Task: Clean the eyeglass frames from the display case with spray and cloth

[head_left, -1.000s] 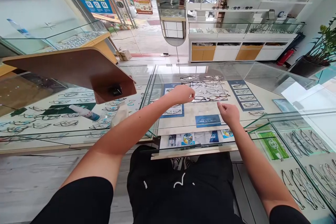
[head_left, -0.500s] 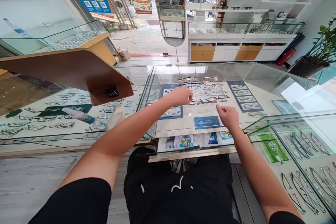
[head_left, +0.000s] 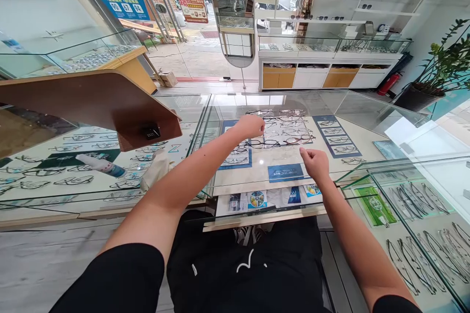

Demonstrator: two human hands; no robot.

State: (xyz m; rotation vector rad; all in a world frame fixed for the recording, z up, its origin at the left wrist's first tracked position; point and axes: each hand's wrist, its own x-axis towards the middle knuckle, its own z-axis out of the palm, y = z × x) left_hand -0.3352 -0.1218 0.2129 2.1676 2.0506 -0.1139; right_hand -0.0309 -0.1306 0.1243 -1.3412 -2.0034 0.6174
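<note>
My left hand (head_left: 252, 126) reaches over the glass display counter, closed, with its fingers curled down and away from view. Whether it grips anything is hidden. Just beyond its knuckles lie rows of eyeglasses (head_left: 289, 119) on a printed sheet, and a dark-rimmed pair of glasses (head_left: 263, 144) lies just below it. To the right, my right hand (head_left: 316, 162) is held in a loose fist, thumb against the curled forefinger, with nothing showing in it. Between my forearms, a blue card (head_left: 286, 172) lies in the case. A reddish-rimmed pair of glasses (head_left: 299, 140) sits above it.
A brown panel (head_left: 95, 102) juts over the left counter, near a white-and-blue bottle (head_left: 101, 165) and a pale cloth (head_left: 156, 171). Glass edges cross in front of me. Blue frame boards (head_left: 337, 136) lie right of centre. More glasses (head_left: 422, 200) fill the right case.
My left hand has shifted slightly up relative to the glasses, uncovering the dark-rimmed pair below it. My right hand stays in much the same pose. The whole view has shifted a little.
</note>
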